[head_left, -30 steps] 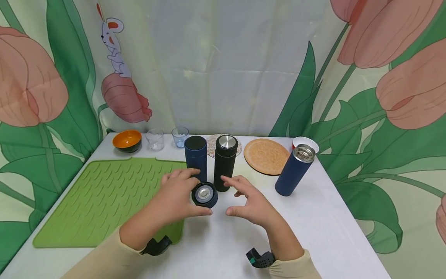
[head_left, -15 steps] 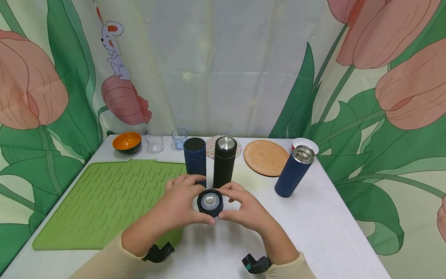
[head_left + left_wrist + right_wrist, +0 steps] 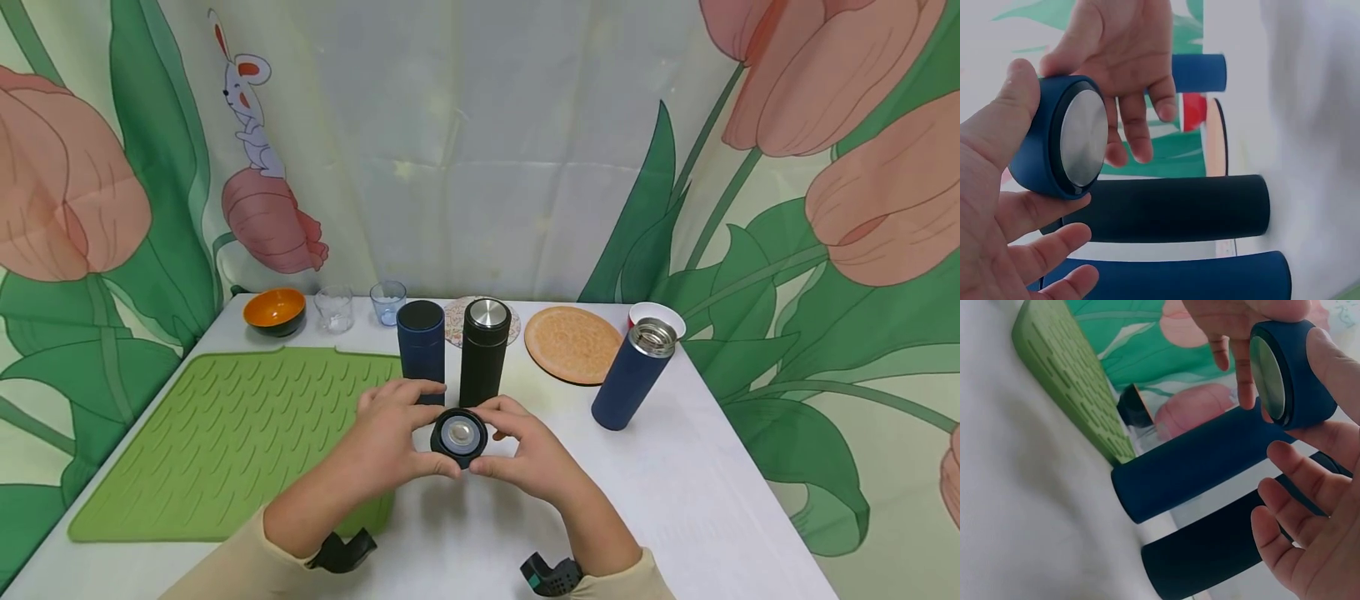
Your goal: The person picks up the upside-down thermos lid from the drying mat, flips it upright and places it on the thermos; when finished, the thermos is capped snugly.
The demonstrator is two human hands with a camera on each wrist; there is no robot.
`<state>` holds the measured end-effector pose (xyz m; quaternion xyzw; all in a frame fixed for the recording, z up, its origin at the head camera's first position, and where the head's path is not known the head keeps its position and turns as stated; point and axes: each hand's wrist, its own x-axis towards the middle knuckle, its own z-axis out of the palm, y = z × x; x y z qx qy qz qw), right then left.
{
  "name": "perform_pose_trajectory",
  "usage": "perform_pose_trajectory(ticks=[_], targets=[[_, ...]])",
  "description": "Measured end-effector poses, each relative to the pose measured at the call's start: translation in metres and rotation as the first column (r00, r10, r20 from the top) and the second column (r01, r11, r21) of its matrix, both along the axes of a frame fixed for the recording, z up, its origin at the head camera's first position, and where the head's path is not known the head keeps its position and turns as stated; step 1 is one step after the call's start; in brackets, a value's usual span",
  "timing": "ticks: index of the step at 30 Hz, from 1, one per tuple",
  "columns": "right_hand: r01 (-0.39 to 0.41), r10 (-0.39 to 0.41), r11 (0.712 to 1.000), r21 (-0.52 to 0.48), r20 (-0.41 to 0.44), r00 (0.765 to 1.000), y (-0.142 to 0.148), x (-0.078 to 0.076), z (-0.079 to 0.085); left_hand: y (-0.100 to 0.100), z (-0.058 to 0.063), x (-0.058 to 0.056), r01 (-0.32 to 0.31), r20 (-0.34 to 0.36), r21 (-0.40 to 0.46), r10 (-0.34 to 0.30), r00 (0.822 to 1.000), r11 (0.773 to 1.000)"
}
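Between my hands is a blue flask lid (image 3: 460, 434), held above the table with its underside and grey inner seal turned up in the head view. The left wrist view shows its silver disc (image 3: 1085, 139) facing down toward the table. My left hand (image 3: 387, 432) pinches the lid between thumb and index finger, the other fingers spread. From the opposite side my right hand (image 3: 527, 443) pinches it too, thumb and index finger at its rim. Behind the lid stand a capped blue flask (image 3: 422, 346) and a black flask (image 3: 483, 354) with a silver top. An uncapped blue flask (image 3: 632, 379) stands to the right.
A green drying mat (image 3: 247, 442) covers the table's left side. Along the back are an orange bowl (image 3: 274, 310), a clear glass (image 3: 335, 310), a bluish glass (image 3: 387, 303), a patterned round mat (image 3: 454, 321), a tan round board (image 3: 572, 344) and a red-and-white bowl (image 3: 660, 312).
My right hand has come in from the right and taken hold of the lid. The lid and left hand have shifted slightly right; the flasks stay in place.
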<state>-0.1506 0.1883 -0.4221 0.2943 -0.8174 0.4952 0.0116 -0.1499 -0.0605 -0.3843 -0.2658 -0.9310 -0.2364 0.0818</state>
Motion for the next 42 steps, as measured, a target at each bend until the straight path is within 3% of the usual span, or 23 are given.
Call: perform_pose_trajectory(ticks=[14, 29, 34, 39, 42], targets=[[0.03, -0.03, 0.999, -0.044, 0.0, 1.0, 0.002, -0.002, -0.005, 0.001, -0.006, 0.0, 0.002, -0.007, 0.035, -0.001, 1.0, 0.999], [0.177, -0.18, 0.982, -0.063, -0.054, 0.982, 0.003, 0.001, -0.005, -0.001, -0.009, -0.003, -0.055, 0.068, 0.086, 0.049, 0.996, 0.995], [0.203, -0.208, 0.978, -0.053, -0.152, 0.966, 0.002, 0.004, -0.005, -0.001, -0.011, -0.002, -0.014, 0.118, 0.145, -0.004, 0.993, 0.989], [0.207, -0.212, 0.977, -0.05, -0.335, 0.918, 0.0, 0.004, -0.005, -0.001, -0.014, -0.002, 0.054, 0.105, 0.213, -0.077, 0.992, 0.976], [0.202, -0.209, 0.978, -0.058, -0.383, 0.9, -0.001, 0.004, -0.006, 0.0, -0.013, -0.003, 0.042, 0.139, 0.248, -0.078, 0.987, 0.968]])
